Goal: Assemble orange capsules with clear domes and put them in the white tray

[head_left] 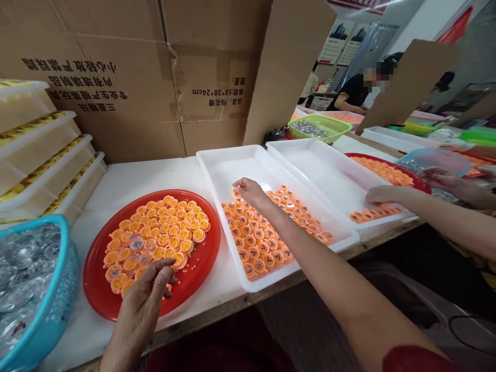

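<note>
My left hand (149, 287) hovers over the near edge of a round red tray (96, 281), fingers curled in a pinch among several small orange cups (155, 235); what it holds I cannot make out. My right hand (248, 188) reaches into a white rectangular tray (217, 165), fingers bent down onto the far end of rows of orange cups (263, 232) laid there; what it grips is hidden.
A blue basket (58, 310) of clear lids sits at the left, stacked white trays (39, 155) behind it, cardboard boxes (135, 77) at the back. A second white tray (329, 170) lies to the right, where a co-worker's hand (382, 195) touches orange cups. A green basket (313, 127) stands farther back.
</note>
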### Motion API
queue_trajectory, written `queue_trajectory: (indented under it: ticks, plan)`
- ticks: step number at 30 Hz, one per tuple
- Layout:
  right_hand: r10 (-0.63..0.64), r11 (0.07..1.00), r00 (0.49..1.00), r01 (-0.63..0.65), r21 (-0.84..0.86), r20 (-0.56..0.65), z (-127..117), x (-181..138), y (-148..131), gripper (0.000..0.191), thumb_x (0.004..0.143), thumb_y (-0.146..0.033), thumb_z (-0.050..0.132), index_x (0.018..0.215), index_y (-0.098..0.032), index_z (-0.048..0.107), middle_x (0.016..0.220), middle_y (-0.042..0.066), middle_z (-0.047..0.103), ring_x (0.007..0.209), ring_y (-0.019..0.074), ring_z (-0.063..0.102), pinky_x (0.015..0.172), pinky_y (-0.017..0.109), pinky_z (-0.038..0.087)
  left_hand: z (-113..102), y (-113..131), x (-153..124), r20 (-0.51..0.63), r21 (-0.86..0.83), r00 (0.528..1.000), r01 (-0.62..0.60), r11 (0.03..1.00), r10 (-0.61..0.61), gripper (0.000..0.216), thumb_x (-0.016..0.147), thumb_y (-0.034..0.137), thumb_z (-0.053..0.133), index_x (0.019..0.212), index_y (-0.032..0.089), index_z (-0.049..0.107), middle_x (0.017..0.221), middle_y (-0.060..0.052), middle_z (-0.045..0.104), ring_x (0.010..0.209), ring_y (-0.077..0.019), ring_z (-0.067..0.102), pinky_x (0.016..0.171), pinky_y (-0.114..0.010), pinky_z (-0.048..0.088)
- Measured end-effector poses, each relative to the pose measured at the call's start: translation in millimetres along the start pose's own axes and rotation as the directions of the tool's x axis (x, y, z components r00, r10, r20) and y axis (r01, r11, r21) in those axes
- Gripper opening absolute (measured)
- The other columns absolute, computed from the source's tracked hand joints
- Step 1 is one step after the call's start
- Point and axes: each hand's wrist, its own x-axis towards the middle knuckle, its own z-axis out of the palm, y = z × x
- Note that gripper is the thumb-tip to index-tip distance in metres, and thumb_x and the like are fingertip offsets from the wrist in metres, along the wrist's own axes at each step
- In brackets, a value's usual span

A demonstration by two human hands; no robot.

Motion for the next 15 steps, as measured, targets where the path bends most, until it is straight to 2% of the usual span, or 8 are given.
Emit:
queue_trajectory:
  ticks: [3,6,10,13,15]
  plan:
    - [0.052,0.992,0.996,-0.043,-0.122,0.077,11.5,42.0,12.8,0.013,0.087,-0.019,0.058,0.098,-0.013,0.062,0.094,0.005,0.064,0.083,0.0149,0.062,0.073,0.029,0.052,7.8,-6.9,-7.3,-0.027,-0.014,0.998,0.063,0.998,-0.064,0.052,0.074,0.061,0.06,0.099,0.017,0.067,0.072,-0.004,0.067,0.065,-0.0193,0.063,0.057,-0.029,0.053]
    - [0.097,0.973,0.983,-0.061,-0.223,0.154,33.5,62.4,16.8,0.021,0.09,-0.029,0.059,0.104,-0.013,0.061,0.103,0.006,0.063,0.089,0.0169,0.062,0.077,0.035,0.054,11.8,-11.8,-14.2,-0.045,-0.008,0.994,0.1,0.995,-0.1,0.053,0.071,0.064,0.061,0.097,0.019,0.068,0.071,-0.004,0.068,0.064,-0.0194,0.063,0.057,-0.028,0.054]
    - [0.115,0.953,0.968,-0.044,-0.3,0.224,49.7,71.9,14.0,0.026,0.092,-0.033,0.056,0.111,-0.016,0.06,0.111,0.007,0.062,0.094,0.0183,0.062,0.081,0.037,0.054,10.2,-15.0,-16.7,-0.05,0.043,0.992,0.121,0.992,-0.119,0.052,0.067,0.066,0.062,0.092,0.021,0.07,0.068,-0.003,0.068,0.062,-0.0202,0.064,0.056,-0.028,0.054]
    - [0.107,0.938,0.963,-0.016,-0.345,0.246,51.9,71.1,12.3,0.025,0.092,-0.033,0.056,0.11,-0.017,0.06,0.112,0.007,0.062,0.095,0.0184,0.062,0.082,0.037,0.053,11.1,-14.4,-16.8,-0.084,0.044,0.991,0.11,0.993,-0.106,0.046,0.069,0.063,0.063,0.088,0.022,0.07,0.069,-0.002,0.067,0.06,-0.0186,0.063,0.055,-0.027,0.053]
    - [0.094,0.928,0.964,0.006,-0.374,0.248,52.6,69.2,12.7,0.024,0.092,-0.033,0.057,0.109,-0.016,0.061,0.111,0.006,0.062,0.096,0.0186,0.062,0.082,0.037,0.053,11.9,-12.7,-16.4,-0.066,0.046,0.994,0.094,0.994,-0.091,0.042,0.072,0.059,0.062,0.088,0.021,0.07,0.07,-0.002,0.067,0.06,-0.0175,0.062,0.055,-0.026,0.052]
